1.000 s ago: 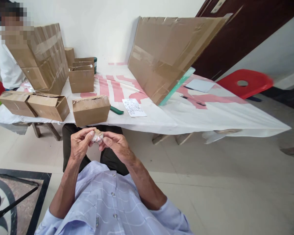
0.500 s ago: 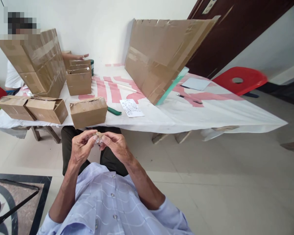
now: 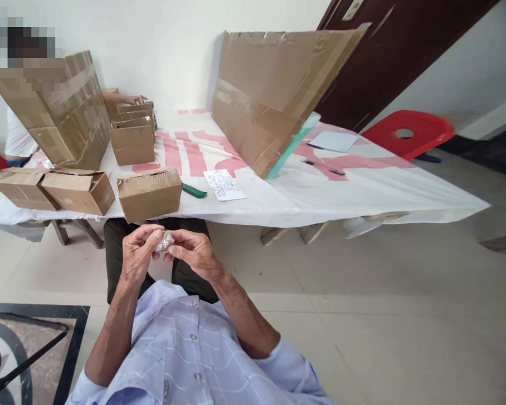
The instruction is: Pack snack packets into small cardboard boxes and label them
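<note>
Between my two hands, above my lap and just short of the table edge, is a small whitish wrapped packet (image 3: 165, 241) with red marks and a brownish edge. My left hand (image 3: 135, 253) pinches its left side with thumb and fingers. On the other side, my right hand (image 3: 197, 256) has its thumb and fingers closed at the packet's right edge. What is inside the wrapping cannot be made out. The nearest thing on the table is a small cardboard box (image 3: 149, 197), and a green-handled tool (image 3: 194, 191) lies beside it.
A sheet with small printed shapes (image 3: 224, 185) lies on the white-covered table (image 3: 270, 205). Two small boxes (image 3: 78, 191) stand at left, with open boxes (image 3: 132, 143) behind. Tall cardboard (image 3: 274, 95) leans at the back. Another person's hand (image 3: 134, 100) reaches over the far boxes.
The packet has turned in my fingers, and more of its whitish, red-marked face shows. The other person's hand has lowered toward the open boxes. The view has shifted slightly.
</note>
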The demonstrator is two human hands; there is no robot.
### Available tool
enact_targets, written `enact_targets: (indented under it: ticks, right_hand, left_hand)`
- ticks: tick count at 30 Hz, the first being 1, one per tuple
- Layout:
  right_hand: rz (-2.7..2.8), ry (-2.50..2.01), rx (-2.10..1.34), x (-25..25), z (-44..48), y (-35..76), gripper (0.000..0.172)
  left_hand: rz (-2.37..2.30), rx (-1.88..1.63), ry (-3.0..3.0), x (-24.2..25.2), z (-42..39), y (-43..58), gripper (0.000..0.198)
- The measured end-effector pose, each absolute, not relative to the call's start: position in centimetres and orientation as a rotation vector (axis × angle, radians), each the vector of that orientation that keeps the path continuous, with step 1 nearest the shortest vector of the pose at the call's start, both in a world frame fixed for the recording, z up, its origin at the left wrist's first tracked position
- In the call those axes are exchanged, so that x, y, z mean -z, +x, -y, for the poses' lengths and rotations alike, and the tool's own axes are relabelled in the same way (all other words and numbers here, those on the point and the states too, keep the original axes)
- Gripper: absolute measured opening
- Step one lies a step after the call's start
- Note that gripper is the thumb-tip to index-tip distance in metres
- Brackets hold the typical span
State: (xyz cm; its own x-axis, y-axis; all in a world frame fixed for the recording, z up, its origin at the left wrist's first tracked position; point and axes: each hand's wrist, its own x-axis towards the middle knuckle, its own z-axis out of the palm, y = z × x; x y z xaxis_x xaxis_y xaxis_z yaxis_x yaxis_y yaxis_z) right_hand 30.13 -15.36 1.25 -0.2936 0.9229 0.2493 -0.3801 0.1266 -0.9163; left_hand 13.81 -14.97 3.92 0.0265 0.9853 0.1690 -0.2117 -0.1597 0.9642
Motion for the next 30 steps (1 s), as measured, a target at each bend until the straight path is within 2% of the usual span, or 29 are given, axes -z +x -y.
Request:
enact_targets:
  ticks: [11,16,22,30]
  right_hand:
    - [1.099,-0.759,-1.339,-1.3,16.2,28.4,0.055]
    - [1.153,-0.821,-1.19,-0.6,16.0,28.1,0.049]
    - [1.165,-0.805,-1.187,0.5,15.1,28.1,0.05]
    - [1.142,-0.791,-1.24,0.2,14.6,27.3,0.053]
  left_hand:
    - [-0.954,-1.37,1.293,-4.1,15.2,14.8,0.049]
    - [-0.97,-1.392,1.291,-3.7,15.1,15.5,0.052]
    - [-0.914,-1.335,1.363,-3.8,14.8,14.8,0.054]
    - [-0.959,-1.295,1.321,-3.4,14.1,13.9,0.044]
